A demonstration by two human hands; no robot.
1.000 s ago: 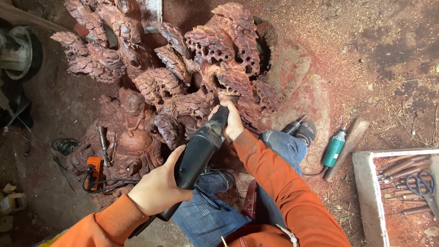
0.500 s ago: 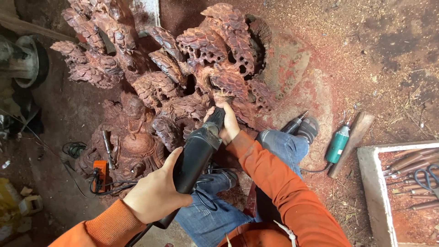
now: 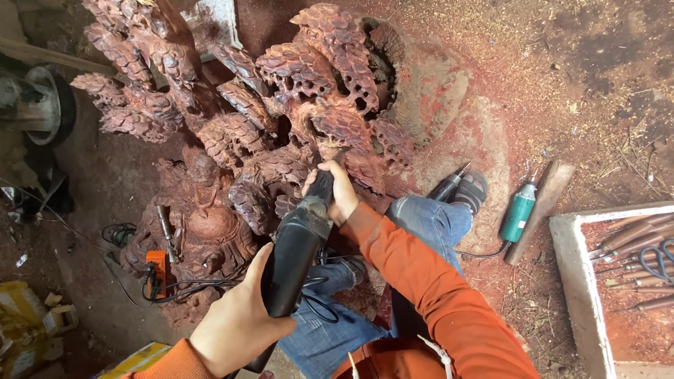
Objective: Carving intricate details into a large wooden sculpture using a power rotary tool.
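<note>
Black power carver (image 3: 298,245), both hands' grip holding it, tip apparently against reddish carved sculpture (image 3: 281,105), green tool (image 3: 518,213) nearby.

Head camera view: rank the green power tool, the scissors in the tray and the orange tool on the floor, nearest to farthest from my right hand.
From the right hand:
1. Green power tool, on the floor to the right.
2. Orange tool, lower left beside the carving.
3. Scissors, far right in the tray.

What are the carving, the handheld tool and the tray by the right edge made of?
Carving: reddish wood, raw and matte; same-coloured dust lies around it. Tool: looks like black plastic housing, slight sheen; left hand and right hand grip it. Tray: pale, dusty, likely wood, unclear.
</note>
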